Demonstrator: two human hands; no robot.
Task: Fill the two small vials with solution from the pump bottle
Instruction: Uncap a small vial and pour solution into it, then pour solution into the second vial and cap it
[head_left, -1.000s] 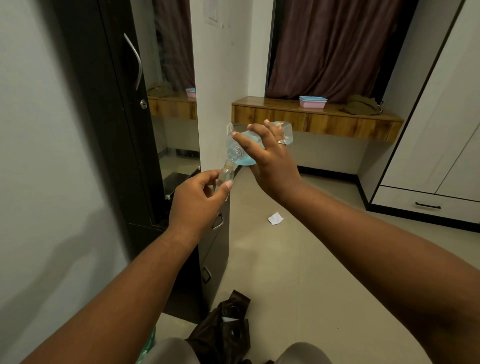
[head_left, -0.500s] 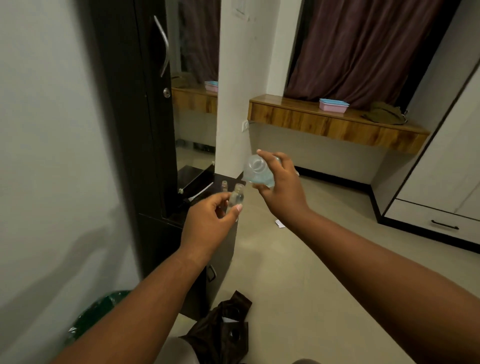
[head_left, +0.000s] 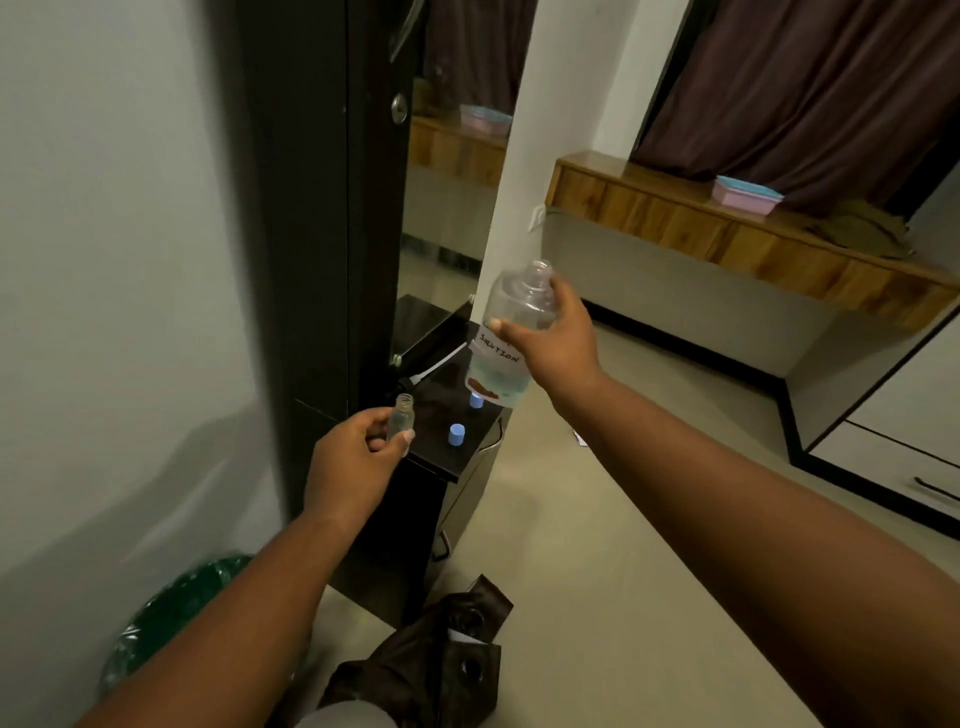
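The bottle (head_left: 506, 338) has swung back upright since a moment ago, when it was tipped mouth-down toward the vial (head_left: 402, 422); now the two are apart again. Nearest me, the left hand (head_left: 353, 462) pinches the little open vial between thumb and fingertips, upright, just over the near corner of the dark cabinet top (head_left: 441, 452). The right hand (head_left: 553, 338) is higher and further out, curled round the bottle's shoulder, its open neck pointing up and a little liquid pooled at the bottom (the pump head (head_left: 415, 376) seems to be the thing lying on the cabinet). The bottle sits up and to the right of the vial, both long axes roughly vertical, so another pour would mean tilting the neck down and left. Two blue caps (head_left: 456, 434) stand on the cabinet beyond the vial. I can't make out the second vial, nor how full this one is.
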